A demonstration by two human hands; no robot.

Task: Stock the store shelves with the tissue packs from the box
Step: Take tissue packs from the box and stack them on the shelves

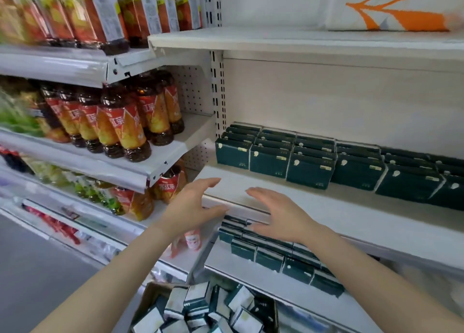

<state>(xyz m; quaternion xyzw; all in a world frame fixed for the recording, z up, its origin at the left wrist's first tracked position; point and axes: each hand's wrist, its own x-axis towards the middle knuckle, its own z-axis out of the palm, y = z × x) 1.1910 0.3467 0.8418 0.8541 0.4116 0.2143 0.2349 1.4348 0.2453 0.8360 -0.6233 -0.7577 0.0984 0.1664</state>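
Dark green tissue packs (311,168) stand in rows at the back of a white shelf (351,214). More of the same tissue packs (268,254) line the shelf below. A cardboard box (200,307) at the bottom centre holds several loose packs. My left hand (193,204) and my right hand (278,214) hover in front of the shelf's front edge, fingers spread and holding nothing. Both hands are apart from the packs.
To the left, sloped shelves carry bottles of red tea (120,126). Small pink bottles (193,239) sit lower down. A white and orange package (391,6) lies on the top shelf. Grey floor (37,270) shows at the lower left.
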